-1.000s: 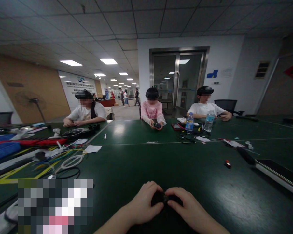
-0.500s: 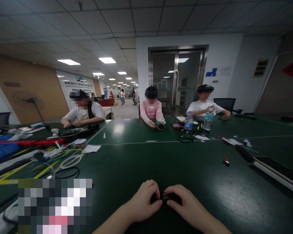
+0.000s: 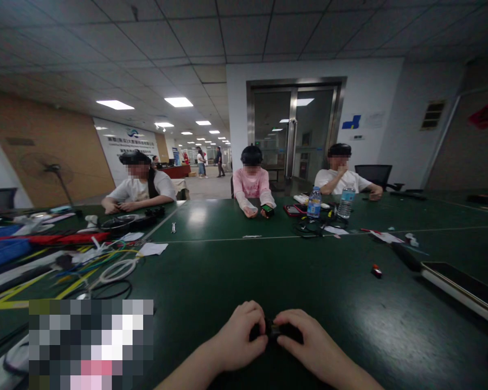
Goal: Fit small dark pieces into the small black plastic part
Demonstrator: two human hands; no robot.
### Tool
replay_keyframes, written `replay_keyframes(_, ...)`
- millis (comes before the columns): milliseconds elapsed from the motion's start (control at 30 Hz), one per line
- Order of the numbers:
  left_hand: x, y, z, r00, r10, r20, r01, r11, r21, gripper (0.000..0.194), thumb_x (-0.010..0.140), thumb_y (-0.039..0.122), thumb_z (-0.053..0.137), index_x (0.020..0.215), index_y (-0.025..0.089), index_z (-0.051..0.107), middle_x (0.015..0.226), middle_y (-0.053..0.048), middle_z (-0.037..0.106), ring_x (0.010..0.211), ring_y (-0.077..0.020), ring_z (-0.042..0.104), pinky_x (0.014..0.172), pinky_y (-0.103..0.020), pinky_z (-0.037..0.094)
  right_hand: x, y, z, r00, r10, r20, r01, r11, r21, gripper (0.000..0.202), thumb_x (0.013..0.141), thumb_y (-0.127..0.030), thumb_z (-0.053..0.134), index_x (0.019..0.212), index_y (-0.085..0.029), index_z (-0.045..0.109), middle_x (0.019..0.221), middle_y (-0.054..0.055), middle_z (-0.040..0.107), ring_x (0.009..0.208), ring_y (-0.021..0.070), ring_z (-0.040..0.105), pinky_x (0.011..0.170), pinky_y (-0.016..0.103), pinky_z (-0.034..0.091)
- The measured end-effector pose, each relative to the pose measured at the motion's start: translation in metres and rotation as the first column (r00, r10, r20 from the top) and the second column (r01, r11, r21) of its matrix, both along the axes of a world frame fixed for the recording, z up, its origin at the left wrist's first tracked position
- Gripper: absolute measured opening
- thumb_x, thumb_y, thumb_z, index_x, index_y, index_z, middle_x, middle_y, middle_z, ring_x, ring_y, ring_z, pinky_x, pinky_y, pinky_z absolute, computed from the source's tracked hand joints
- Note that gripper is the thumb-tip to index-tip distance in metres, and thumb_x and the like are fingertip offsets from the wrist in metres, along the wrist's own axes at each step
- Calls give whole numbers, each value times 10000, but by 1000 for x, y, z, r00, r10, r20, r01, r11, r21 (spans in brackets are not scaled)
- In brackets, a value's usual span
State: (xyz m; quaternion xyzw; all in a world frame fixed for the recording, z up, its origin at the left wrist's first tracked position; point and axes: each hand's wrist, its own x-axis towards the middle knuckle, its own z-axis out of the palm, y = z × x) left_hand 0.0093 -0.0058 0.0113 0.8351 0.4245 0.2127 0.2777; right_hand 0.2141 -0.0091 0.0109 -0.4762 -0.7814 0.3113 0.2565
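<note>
Centrally, at the near side of the green worktop [image 3: 211, 276], two bare hands face each other over a small dark object [image 3: 273, 329]. The left hand [image 3: 239, 335] grasps it from the left with thumb and fingers curled round, and the right hand [image 3: 314, 342] pinches it from the right in much the same way. The fingers hide most of the object, so its shape is unclear, and whether it touches the worktop cannot be told.

To the right, well apart from the hands, lies a small red-and-black piece [image 3: 376, 271], and farther right a flat device [image 3: 463, 287] with a dark top and pale edge. On the left, a coiled white cable [image 3: 117, 271] sits near a white sheet of paper [image 3: 153, 248], with a small wrench [image 3: 173, 227] beyond it.

Toward the far side on the right, two water bottles [image 3: 314, 202] stand upright beside tangled black cables [image 3: 309, 227]. A person in pink [image 3: 252, 183] sits at the far side, holding a dark thing with a green face [image 3: 267, 209]; a person in white sits to the left [image 3: 156, 185] and another to the right [image 3: 329, 181].
</note>
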Motion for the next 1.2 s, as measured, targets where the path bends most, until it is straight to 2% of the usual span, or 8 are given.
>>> replay_keyframes(133,0,1,-3,1000,19,-19,-19,999,27,112,733,149,531,818,208,489,972,-19,520,914,-177,469,814,-289,380,-1,0,-1,1000,-1,7,1,1000,3,244,735,-203,617,971,-255,646,1043,37,641,1001,200,567,904,336,422)
replay_keyframes(433,-2,-3,5,999,42,-22,-42,999,-27,242,748,206,551,984,225,498,1025,-28,519,923,-191,477,796,-291,393,0,1,-2,1000,23,-3,-23,1000,1,178,769,-242,601,939,-266,646,1039,14,637,1007,200,561,899,330,412)
replay_keyframes(867,-3,-1,-1,999,28,34,-28,1000,0,341,769,268,586,1104,221,547,1141,-63,511,1029,-220,465,907,-337,384,-1,0,-2,1000,4,2,-4,1000,-1,174,783,-267,586,948,-267,642,1025,10,641,992,206,566,881,324,416)
replay_keyframes(1200,-1,0,0,1000,16,0,-16,1000,22,381,764,239,564,1144,222,547,1080,-64,535,1002,-219,480,917,-361,365,-1,1,-5,1000,-11,-29,11,1000,8,177,770,-242,597,938,-262,649,1005,21,647,977,206,570,882,318,415)
